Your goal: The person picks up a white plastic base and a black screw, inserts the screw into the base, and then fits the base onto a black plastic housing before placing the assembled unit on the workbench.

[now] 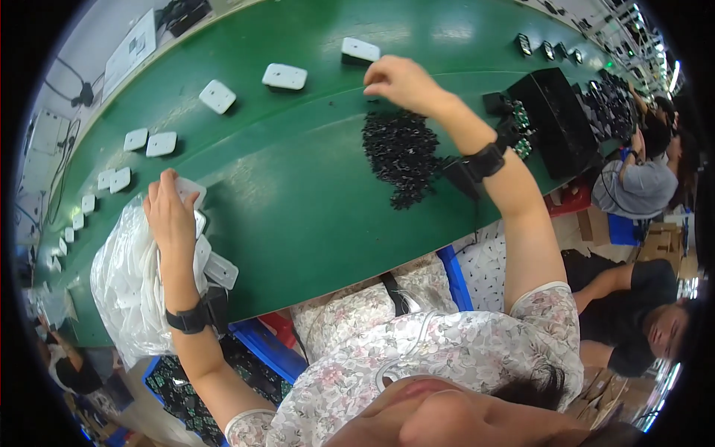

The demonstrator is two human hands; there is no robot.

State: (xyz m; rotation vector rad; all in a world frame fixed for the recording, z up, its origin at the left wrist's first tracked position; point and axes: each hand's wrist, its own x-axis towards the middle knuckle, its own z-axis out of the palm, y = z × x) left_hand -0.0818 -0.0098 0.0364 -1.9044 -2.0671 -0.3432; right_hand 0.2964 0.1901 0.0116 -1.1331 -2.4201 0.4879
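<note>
My left hand [170,216] is at the clear plastic bag [123,287] of white parts, its thumb and fingers closed on the edge of a white rectangular plastic cover [194,192]. More white covers [221,270] spill from the bag beside that wrist. Farther off to the right, my right hand [402,83] has its fingers curled together in a pinch; whether a small part sits in them is hidden. Just left of those fingers lies a white-topped black box [360,51]. Below them on the green table [298,194] is a heap of small black parts [398,153].
White-topped pieces [284,77] form a curved line toward the far left. Right of the heap stand a large black box [555,119] and green circuit boards [521,127]. A blue bin of boards [216,380] sits below the table edge. Other people [640,179] are at the right.
</note>
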